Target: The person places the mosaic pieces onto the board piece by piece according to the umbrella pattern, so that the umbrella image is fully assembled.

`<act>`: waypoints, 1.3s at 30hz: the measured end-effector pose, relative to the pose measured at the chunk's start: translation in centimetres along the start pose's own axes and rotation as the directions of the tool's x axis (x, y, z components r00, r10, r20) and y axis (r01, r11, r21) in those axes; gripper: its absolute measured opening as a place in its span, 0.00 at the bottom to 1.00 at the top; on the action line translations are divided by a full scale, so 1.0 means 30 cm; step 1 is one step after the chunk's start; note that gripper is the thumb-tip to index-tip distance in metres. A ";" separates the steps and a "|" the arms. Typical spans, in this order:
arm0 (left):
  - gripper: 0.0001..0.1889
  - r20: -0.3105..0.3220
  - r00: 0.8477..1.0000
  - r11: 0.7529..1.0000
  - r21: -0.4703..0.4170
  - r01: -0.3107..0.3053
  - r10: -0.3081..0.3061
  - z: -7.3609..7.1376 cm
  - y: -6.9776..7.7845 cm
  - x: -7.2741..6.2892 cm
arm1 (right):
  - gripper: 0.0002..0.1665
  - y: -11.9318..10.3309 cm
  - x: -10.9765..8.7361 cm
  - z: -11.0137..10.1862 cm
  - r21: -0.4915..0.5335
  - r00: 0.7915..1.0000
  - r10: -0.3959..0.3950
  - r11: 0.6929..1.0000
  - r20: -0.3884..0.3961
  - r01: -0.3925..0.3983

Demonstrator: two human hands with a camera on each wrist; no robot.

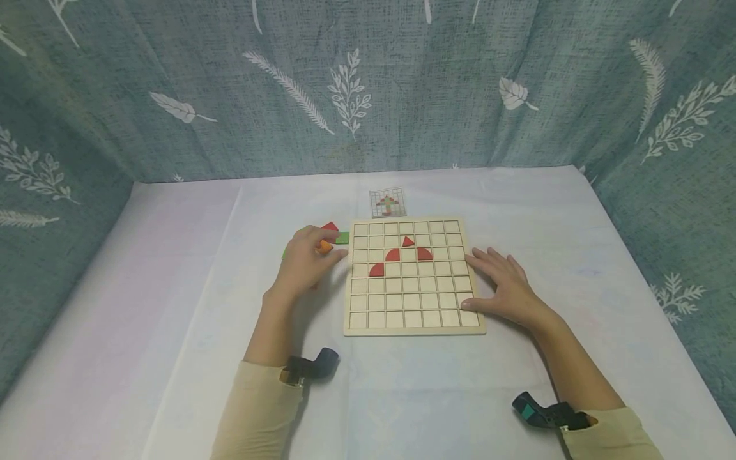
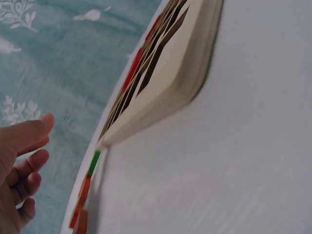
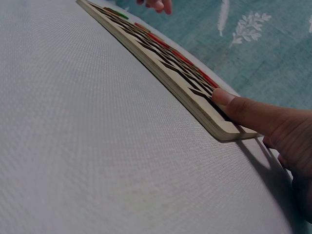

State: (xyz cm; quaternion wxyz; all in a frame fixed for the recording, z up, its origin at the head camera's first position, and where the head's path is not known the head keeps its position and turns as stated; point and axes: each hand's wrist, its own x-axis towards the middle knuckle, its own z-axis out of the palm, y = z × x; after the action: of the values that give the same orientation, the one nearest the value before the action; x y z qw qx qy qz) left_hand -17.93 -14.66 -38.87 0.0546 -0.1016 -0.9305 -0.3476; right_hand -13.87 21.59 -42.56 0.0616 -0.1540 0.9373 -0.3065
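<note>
A wooden grid board (image 1: 414, 331) lies flat on the table. One red triangle (image 1: 407, 241) and three red quarter-circle pieces (image 1: 393, 255) sit in its cells. Left of the board my left hand (image 1: 299, 259) hovers over loose coloured pieces, fingers loosely bent and thumb apart. Nothing shows in its grasp in the left wrist view. Partly under that hand are an orange piece (image 1: 325, 247), a red piece (image 1: 330, 227) and a green piece (image 1: 342, 238). My right hand (image 1: 508, 291) rests at the board's right edge, thumb on top and fingers spread along the side.
Behind the board lies a small pattern card (image 1: 388, 202) with a gridded red and green figure. A white cloth (image 1: 172, 319) covers the table. Teal leaf-patterned curtains (image 1: 402, 128) stand along the back and sides.
</note>
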 end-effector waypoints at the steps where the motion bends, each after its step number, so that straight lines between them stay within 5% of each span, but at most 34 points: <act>1: 0.19 -0.005 1.000 1.000 0.002 0.006 -0.006 -0.006 -0.007 0.000 | 0.54 0.000 0.000 0.000 -0.002 1.000 0.000 1.000 0.000 0.000; 12: 0.23 0.005 0.999 0.992 0.119 0.040 -0.040 -0.046 -0.072 0.038 | 0.54 0.005 0.000 0.006 0.004 1.000 0.010 1.000 -0.003 -0.010; 21: 0.16 0.044 0.989 0.970 0.210 0.126 -0.138 -0.029 -0.116 0.039 | 0.54 0.003 0.002 0.004 0.001 1.000 0.007 1.000 -0.006 -0.007; 28: 0.15 0.020 0.977 0.961 0.186 0.204 -0.211 -0.015 -0.138 0.035 | 0.54 0.004 0.004 0.001 -0.010 1.000 0.017 1.000 -0.007 -0.018; 39: 0.14 0.021 0.970 0.957 0.172 0.233 -0.240 -0.026 -0.146 0.020 | 0.53 0.004 0.001 0.003 -0.009 1.000 0.002 1.000 -0.013 -0.002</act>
State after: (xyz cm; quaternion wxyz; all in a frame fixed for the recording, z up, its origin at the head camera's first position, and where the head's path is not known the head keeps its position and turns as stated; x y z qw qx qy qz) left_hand -19.48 -18.31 -40.97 0.0015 0.0082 -0.9630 -0.2695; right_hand -13.91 21.61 -42.70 0.0553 -0.1514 0.9392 -0.3033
